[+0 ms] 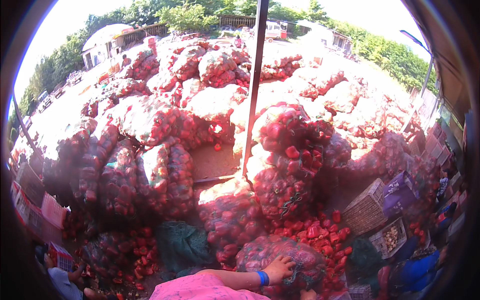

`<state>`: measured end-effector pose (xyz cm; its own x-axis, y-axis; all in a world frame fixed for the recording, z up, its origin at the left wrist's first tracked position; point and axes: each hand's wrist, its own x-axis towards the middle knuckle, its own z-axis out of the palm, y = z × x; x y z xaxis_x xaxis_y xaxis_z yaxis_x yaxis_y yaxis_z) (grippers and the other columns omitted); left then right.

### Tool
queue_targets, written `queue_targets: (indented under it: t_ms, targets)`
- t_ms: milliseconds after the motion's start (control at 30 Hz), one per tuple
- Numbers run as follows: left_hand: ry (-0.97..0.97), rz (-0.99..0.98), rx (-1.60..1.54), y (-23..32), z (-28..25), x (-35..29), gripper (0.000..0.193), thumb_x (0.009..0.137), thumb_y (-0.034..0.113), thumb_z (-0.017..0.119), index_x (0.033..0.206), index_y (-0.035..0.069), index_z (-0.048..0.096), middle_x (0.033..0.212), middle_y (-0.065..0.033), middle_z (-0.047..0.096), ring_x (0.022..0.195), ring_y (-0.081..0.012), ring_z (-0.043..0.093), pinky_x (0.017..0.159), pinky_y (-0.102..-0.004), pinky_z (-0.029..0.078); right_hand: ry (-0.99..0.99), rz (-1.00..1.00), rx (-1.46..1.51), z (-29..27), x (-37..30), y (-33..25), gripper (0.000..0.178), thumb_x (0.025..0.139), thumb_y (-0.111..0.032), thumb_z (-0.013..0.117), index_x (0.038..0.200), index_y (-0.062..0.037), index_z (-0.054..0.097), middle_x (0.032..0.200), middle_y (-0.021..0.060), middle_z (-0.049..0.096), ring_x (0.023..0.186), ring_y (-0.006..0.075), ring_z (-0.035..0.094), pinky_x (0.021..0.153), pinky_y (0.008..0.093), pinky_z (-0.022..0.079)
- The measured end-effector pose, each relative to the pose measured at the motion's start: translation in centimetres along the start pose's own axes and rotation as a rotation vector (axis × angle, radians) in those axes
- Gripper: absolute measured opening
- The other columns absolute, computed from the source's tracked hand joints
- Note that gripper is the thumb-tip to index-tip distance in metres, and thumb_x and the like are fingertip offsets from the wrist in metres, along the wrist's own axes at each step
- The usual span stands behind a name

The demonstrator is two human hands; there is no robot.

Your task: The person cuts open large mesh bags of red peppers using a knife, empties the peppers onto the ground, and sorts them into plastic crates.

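A mesh sack of red bell peppers (pixel 260 253) lies in front of me at the bottom of the view. My left hand (pixel 280 270), with a blue band at the wrist, rests on top of this sack with its fingers spread. Just a bit of my right hand (pixel 308 295) shows at the lower edge, beside the same sack; its fingers are mostly cut off. Loose red peppers (pixel 320 232) are heaped right behind and beside the sack. A full pepper sack (pixel 232 225) stands behind it to the left.
Bulging pepper sacks (pixel 120 180) fill the yard. A dark metal post (pixel 256 75) rises ahead. Green netting (pixel 182 245) lies at left. A plastic crate (pixel 367 207) and a crate of pale pieces (pixel 390 239) stand at right. People sit low at left (pixel 65 280) and right (pixel 420 270).
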<state>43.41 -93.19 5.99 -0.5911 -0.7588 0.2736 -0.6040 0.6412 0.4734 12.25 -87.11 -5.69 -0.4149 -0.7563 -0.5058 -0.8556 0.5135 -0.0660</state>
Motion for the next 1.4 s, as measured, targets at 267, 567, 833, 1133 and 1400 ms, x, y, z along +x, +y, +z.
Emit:
queue_targets:
  t_ms: [267, 567, 833, 1133, 1400]
  targets:
    - [0.029, -0.123, -0.319, 0.2, 0.6, -0.6, 0.033, 0.064, 0.028, 0.077, 0.092, 0.015, 0.067, 0.095, -0.0073, 0.069, 0.101, -0.0308, 0.063, 0.093, -0.0432, 0.046, 0.022, -0.195, 0.083, -0.6, -2.9, -0.6, 0.066, 0.081, -0.052, 0.070, 0.107, 0.0085, 0.068, 0.103, 0.0298, 0.069, 0.097, 0.0421, 0.065, 0.091, 0.0457, 0.047]
    - [-0.144, -0.472, -0.673, 3.3, -0.5, 4.6, 0.029, 0.080, 0.025, 0.068, 0.108, 0.021, 0.073, 0.096, -0.0150, 0.072, 0.094, -0.0352, 0.069, 0.084, -0.0430, 0.052, -0.074, -0.345, -0.019, 7.8, 0.8, 3.8, 0.032, 0.091, -0.028, 0.064, 0.109, -0.0027, 0.070, 0.099, 0.0146, 0.073, 0.089, 0.0285, 0.067, 0.080, 0.0398, 0.050]
    - [-0.117, -0.733, -0.719, -0.5, -0.5, 8.0, 0.025, 0.094, 0.033, 0.060, 0.113, 0.020, 0.070, 0.107, -0.0146, 0.071, 0.103, -0.0349, 0.067, 0.091, -0.0448, 0.051, 0.017, -0.212, 0.367, -2.1, -5.9, -0.8, 0.028, 0.095, -0.025, 0.059, 0.105, -0.0013, 0.069, 0.094, 0.0132, 0.073, 0.079, 0.0265, 0.070, 0.069, 0.0393, 0.053]
    - [-0.125, -0.885, -0.594, -5.3, -1.9, -0.7, 0.029, 0.094, 0.038, 0.059, 0.118, 0.026, 0.071, 0.114, -0.0128, 0.070, 0.111, -0.0333, 0.065, 0.095, -0.0433, 0.049, -0.091, -0.596, 0.140, 3.9, -7.1, -6.3, 0.030, 0.093, -0.015, 0.058, 0.121, -0.0052, 0.060, 0.099, 0.0196, 0.067, 0.094, 0.0361, 0.065, 0.077, 0.0447, 0.054]
    - [-0.177, -0.732, -0.675, -1.4, -3.7, -2.4, 0.031, 0.094, 0.039, 0.061, 0.118, 0.020, 0.069, 0.110, -0.0138, 0.071, 0.105, -0.0326, 0.067, 0.093, -0.0417, 0.050, -0.164, -0.276, 0.407, 3.3, -6.8, -6.5, 0.026, 0.095, -0.021, 0.058, 0.116, -0.0050, 0.058, 0.094, 0.0157, 0.066, 0.085, 0.0264, 0.065, 0.075, 0.0375, 0.051]
